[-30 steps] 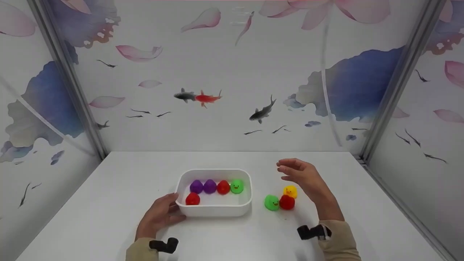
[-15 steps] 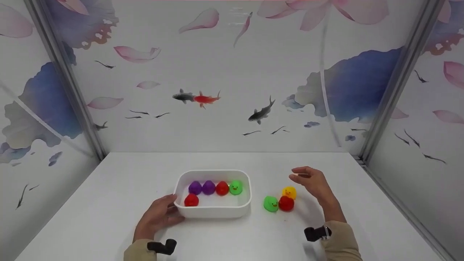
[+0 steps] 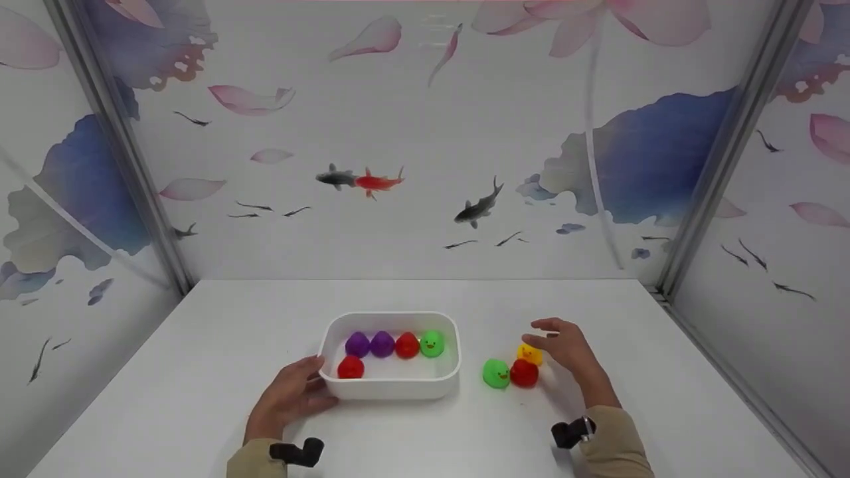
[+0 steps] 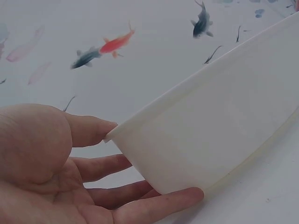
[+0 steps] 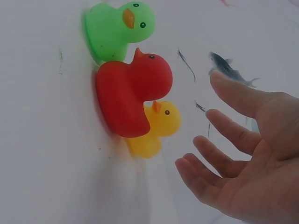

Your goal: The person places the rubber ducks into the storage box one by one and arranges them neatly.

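My left hand [image 3: 285,395] holds the near left corner of a white plastic tub [image 3: 392,389]. In the left wrist view a fingertip meets the tub's rim and another finger lies along its lower edge. Inside the tub sit two purple toys [image 3: 357,344], two red ones [image 3: 407,345] and a green duck [image 3: 431,344]. My right hand [image 3: 564,345] is beside a yellow rubber duck [image 5: 166,122], fingers apart and nothing between them. From the head, its fingertips overlap that duck. A red rubber duck [image 5: 128,95] and a green rubber duck [image 5: 110,30] stand close by.
The white table [image 3: 398,438] carries the tub in the middle and the three loose ducks to its right. Printed panels enclose it, with a back wall [image 3: 412,252] and metal posts [image 3: 710,172] at the corners.
My right hand first drew back to the right and down, then came lower and slightly left to the yellow duck. The left hand and the tub stay in place.
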The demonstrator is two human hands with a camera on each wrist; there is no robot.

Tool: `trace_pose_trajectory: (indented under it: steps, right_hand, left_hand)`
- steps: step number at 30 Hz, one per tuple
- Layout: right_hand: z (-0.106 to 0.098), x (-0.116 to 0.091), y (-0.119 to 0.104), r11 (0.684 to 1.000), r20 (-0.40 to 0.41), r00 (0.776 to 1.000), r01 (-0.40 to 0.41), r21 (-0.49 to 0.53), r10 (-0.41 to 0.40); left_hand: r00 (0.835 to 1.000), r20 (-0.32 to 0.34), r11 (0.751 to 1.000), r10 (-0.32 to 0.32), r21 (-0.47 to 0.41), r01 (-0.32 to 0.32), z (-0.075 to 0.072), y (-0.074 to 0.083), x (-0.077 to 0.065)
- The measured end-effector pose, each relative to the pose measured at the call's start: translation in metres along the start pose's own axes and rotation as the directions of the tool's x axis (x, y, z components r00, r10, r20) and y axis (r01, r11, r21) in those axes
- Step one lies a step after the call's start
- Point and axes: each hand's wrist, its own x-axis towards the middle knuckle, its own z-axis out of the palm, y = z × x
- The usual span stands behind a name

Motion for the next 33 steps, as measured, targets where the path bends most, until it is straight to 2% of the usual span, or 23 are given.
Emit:
trace_pose_trajectory:
  steps: [4, 11, 21, 27, 33]
  right_hand:
    - [0.005, -0.001, 0.005, 0.999, 0.016, 0.999, -0.037, -0.005, 0.037]
    - [0.009, 0.004, 0.01, 0.991, 0.044, 0.993, -0.112, 0.076, 0.109]
    - [0.018, 0.003, 0.017, 0.985, 0.011, 0.986, -0.167, 0.031, 0.167]
    - [0.017, 0.003, 0.015, 0.981, 0.021, 0.984, -0.178, 0.079, 0.177]
    - [0.013, -0.001, -0.002, 0.981, 0.0, 0.991, -0.13, 0.146, 0.132]
  left_hand:
    - [1.0, 0.013, 1.0, 0.004, -0.012, -0.004, 0.0, -0.003, -0.002]
    - [1.0, 0.022, 1.0, 0.003, -0.023, -0.002, 0.0, 0.001, -0.003]
    - [1.0, 0.008, 1.0, 0.003, -0.022, -0.003, 0.002, -0.002, -0.004]
    - [1.0, -0.006, 1.0, 0.001, -0.024, -0.001, 0.001, -0.004, -0.004]
    - [1.0, -0.017, 1.0, -0.01, -0.005, 0.01, 0.001, -0.001, -0.006]
